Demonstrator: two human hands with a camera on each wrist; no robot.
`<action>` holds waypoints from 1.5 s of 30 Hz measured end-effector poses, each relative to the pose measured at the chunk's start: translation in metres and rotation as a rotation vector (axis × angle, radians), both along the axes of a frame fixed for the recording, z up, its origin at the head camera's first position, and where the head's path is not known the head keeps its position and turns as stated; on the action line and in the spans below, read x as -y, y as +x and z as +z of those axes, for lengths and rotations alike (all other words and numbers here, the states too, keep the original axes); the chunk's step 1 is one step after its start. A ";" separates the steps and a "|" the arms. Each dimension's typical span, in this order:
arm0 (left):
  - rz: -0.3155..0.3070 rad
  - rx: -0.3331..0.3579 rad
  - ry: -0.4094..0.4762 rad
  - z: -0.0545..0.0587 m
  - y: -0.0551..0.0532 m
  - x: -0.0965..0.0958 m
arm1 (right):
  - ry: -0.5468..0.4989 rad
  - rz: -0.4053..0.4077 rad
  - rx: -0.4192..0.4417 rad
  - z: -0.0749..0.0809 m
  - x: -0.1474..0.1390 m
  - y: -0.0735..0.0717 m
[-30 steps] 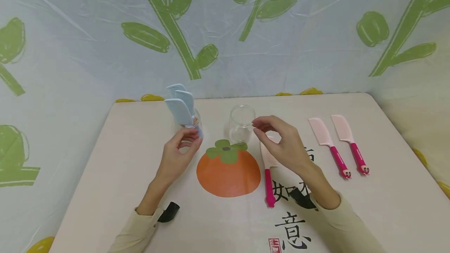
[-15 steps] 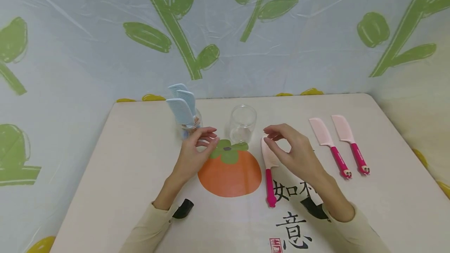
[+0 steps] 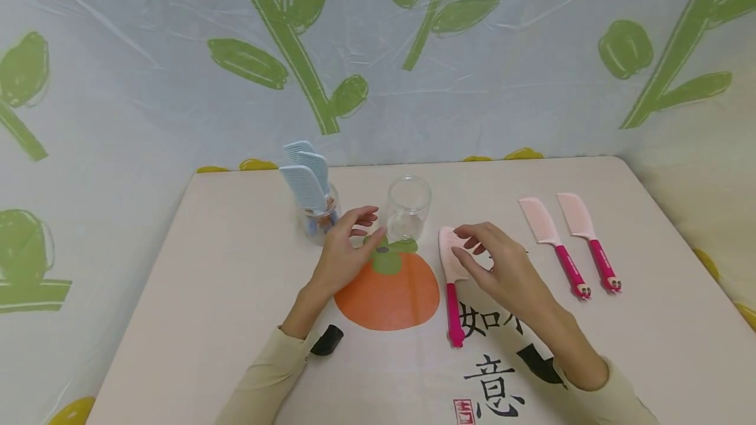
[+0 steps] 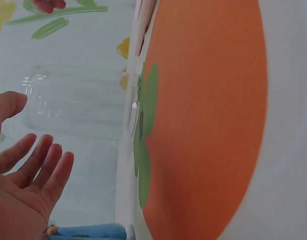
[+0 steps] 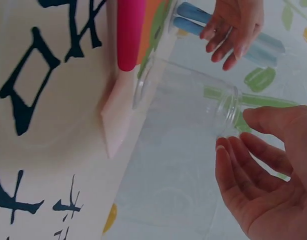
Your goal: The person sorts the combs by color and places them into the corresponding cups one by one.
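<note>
My left hand (image 3: 348,248) hovers just in front of a clear glass jar (image 3: 409,208), fingers apart and holding nothing. In the left wrist view the jar (image 4: 78,102) stands beyond the spread fingers. My right hand (image 3: 502,267) is above a pink comb (image 3: 451,254) with a magenta handle and partly covers its toothed end. Nothing is between the right thumb and fingers; whether they touch the comb is hard to tell. Several light blue combs (image 3: 303,185) stand heads up in a second glass jar (image 3: 321,218), left of the clear one.
Two more pink combs, one (image 3: 540,222) beside the other (image 3: 575,215), lie on the table at the right. The pale tabletop (image 3: 224,267) bears a printed orange persimmon (image 3: 390,300) and black characters. A patterned sheet (image 3: 472,97) hangs behind the table.
The left hand has moved right, away from the jar of blue combs. My right hand has drawn back from the clear jar toward the near pink comb. The combs and jars stay put.
</note>
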State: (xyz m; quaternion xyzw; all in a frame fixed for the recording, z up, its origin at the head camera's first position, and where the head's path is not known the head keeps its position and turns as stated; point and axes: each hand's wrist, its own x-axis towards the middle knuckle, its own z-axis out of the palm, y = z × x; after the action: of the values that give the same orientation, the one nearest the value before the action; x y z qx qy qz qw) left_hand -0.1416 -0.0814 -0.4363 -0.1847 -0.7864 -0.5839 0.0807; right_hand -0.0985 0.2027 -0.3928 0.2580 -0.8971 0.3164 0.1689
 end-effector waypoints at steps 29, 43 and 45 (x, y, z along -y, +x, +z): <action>0.089 0.103 -0.123 -0.013 -0.023 -0.041 | 0.191 -0.141 0.223 -0.026 0.017 0.010; 0.132 0.139 -0.096 -0.011 -0.029 -0.055 | 0.204 -0.140 0.304 -0.033 0.023 -0.001; 0.133 0.138 -0.091 -0.011 -0.029 -0.055 | 0.207 -0.142 0.320 -0.032 0.024 -0.003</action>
State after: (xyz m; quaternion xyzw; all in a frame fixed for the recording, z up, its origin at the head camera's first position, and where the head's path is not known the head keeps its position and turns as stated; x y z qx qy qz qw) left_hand -0.1702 -0.0259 -0.4477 -0.0949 -0.8265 -0.5520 0.0566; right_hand -0.1014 0.1790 -0.4252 0.1564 -0.9562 0.2468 0.0186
